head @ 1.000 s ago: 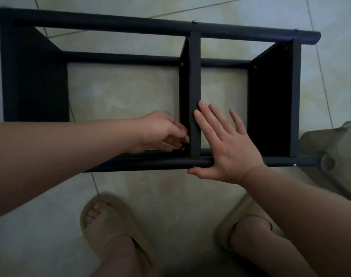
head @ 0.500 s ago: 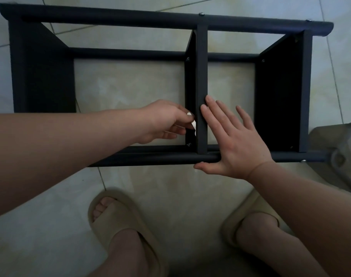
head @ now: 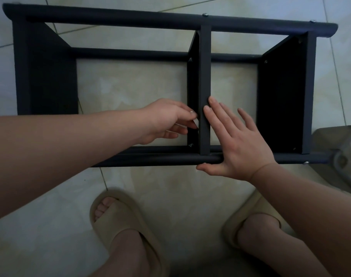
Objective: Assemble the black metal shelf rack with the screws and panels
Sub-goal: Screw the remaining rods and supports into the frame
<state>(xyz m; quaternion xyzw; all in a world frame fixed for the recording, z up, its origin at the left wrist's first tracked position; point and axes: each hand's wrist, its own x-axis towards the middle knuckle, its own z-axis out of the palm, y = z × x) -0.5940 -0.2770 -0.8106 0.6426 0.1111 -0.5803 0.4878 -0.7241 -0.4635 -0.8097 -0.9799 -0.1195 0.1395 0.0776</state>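
Left hand (head: pixel 166 120) higher along middle panel (head: pixel 205 76), narrow grip around white bit (head: pixel 196 123).

Matt black metal rack (head: pixel 164 19) on glossy tile floor (head: pixel 170 186).

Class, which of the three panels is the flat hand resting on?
The middle panel: only it has the right hand flat on its edge, unlike the left panel and right panel.

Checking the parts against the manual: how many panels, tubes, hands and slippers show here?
Panels: 3
Tubes: 4
Hands: 2
Slippers: 2
Total: 11
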